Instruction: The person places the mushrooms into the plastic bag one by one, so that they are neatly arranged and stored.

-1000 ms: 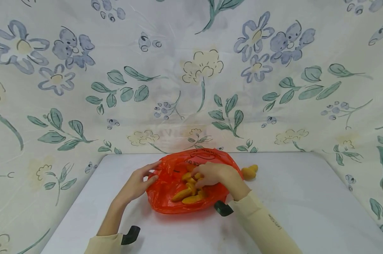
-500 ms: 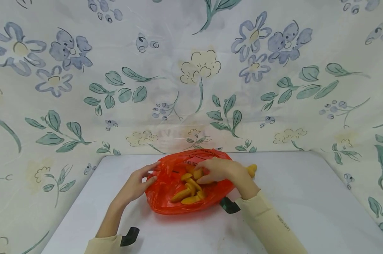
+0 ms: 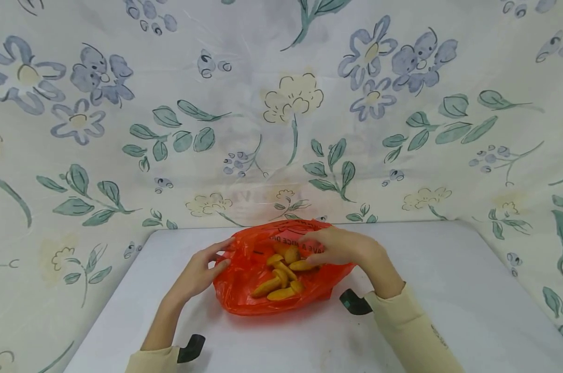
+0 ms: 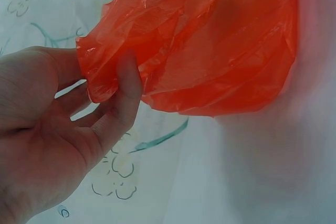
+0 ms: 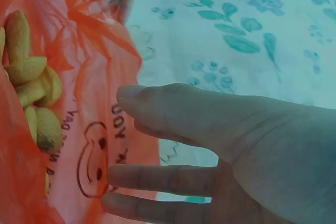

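An orange-red plastic bag (image 3: pixel 237 298) lies mouth up on the table, its rim spread wide. Several yellow mushrooms (image 3: pixel 282 295) sit inside it, some overlapping. At the bag's left rim my left hand (image 3: pixel 199 270) pinches the thin plastic; the left wrist view shows the film (image 4: pixel 105 66) between thumb and fingers. Over the right rim is my right hand (image 3: pixel 344 245), fingers stretched toward the bag. Seen from the right wrist, that hand (image 5: pixel 236 145) has nearly straight fingers with nothing between them, fingertips overlapping the bag's printed side (image 5: pixel 92 156).
A white tabletop (image 3: pixel 431 290) carries the bag, with a patterned floral sheet (image 3: pixel 244 129) hanging behind and around it. Dark wrist-worn pieces stick out near both cuffs, one by the left sleeve (image 3: pixel 191 348) and one by the right sleeve (image 3: pixel 355 302).
My right hand has moved right from over the mushrooms to the bag's right rim, uncovering more of them. A yellow piece outside the bag is now hidden behind it. The left hand stays put.
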A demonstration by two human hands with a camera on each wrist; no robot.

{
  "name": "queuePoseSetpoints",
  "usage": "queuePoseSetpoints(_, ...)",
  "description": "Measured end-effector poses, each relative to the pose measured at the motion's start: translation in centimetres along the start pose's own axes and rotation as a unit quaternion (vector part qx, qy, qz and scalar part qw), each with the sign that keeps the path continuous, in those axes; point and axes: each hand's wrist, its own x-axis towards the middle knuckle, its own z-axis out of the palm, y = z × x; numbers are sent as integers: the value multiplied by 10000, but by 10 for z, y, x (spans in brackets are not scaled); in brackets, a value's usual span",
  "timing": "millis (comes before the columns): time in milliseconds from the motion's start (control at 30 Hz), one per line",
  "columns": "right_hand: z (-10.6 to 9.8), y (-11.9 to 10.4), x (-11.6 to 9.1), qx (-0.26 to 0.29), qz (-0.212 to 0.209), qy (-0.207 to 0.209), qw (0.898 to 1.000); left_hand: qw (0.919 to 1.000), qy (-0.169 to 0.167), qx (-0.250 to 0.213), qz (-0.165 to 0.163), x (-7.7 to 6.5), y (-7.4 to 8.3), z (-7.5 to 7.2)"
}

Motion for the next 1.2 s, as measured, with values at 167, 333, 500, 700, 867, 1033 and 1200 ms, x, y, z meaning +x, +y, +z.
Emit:
queuePoseSetpoints(167, -4, 10, -12, 110, 16, 149, 9998, 10000, -16, -2, -69, -1, 1, 0)
queuePoseSetpoints(333, -6, 22, -23, 77, 80, 350, 9993, 9998, -26, 5, -171, -3, 2, 1)
queuePoseSetpoints(500, -8, 37, -32, 99, 59, 654, 9978, 9999, -14, 37, -152, -2, 2, 1)
queuePoseSetpoints(700, -12, 51, -39, 534, 132, 633, 9965, 9999, -13, 71, -110, 0, 2, 1)
queuePoseSetpoints(867, -14, 60, -42, 613, 112, 686, 9957, 9998, -11, 108, -153, 0, 1, 1)
queuePoseSetpoints(1033, -10, 70, -46, 507, 96, 842, 9951, 9999, -1, 75, -137, 0, 1, 1)
queuePoseSetpoints(1200, -1, 81, -48, 612, 62, 880, 9942, 9999, -10, 90, -146, 0, 1, 0)
